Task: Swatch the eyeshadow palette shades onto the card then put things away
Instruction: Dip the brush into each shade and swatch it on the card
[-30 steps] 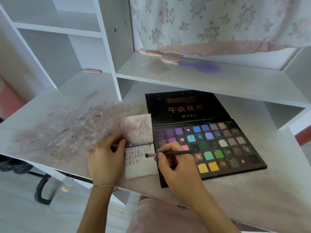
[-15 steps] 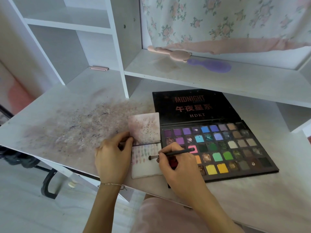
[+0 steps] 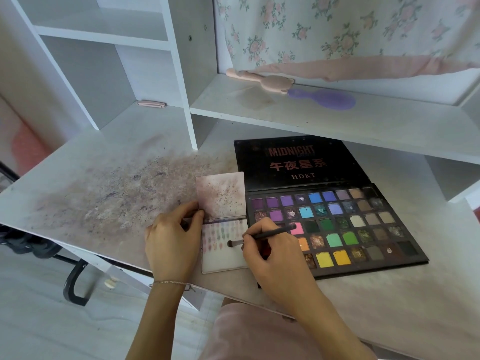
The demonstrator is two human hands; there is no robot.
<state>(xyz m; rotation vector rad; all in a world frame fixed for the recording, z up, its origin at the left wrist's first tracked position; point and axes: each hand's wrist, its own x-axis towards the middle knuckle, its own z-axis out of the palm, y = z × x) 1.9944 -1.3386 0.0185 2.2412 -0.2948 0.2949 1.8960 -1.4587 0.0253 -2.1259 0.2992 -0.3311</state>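
Card [image 3: 225, 258]: on desk edge, touching palette [image 3: 335, 229] left side; likely light, thin, slides easily, so hold at hinge edge. Left hand [image 3: 171, 242] fingers pinch that edge. Right hand [image 3: 270, 253] pinches brush [image 3: 262, 236], tip on card. Powder pans probably fragile.

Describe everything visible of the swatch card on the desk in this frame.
The swatch card is a small whitish booklet lying open and flat on the desk, against the open eyeshadow palette's left edge. Its upper leaf is smudged with purplish powder; the lower leaf carries rows of small pastel swatches above a bare area. The left hand holds its left edge at the fold. The brush tip is at the lower leaf.
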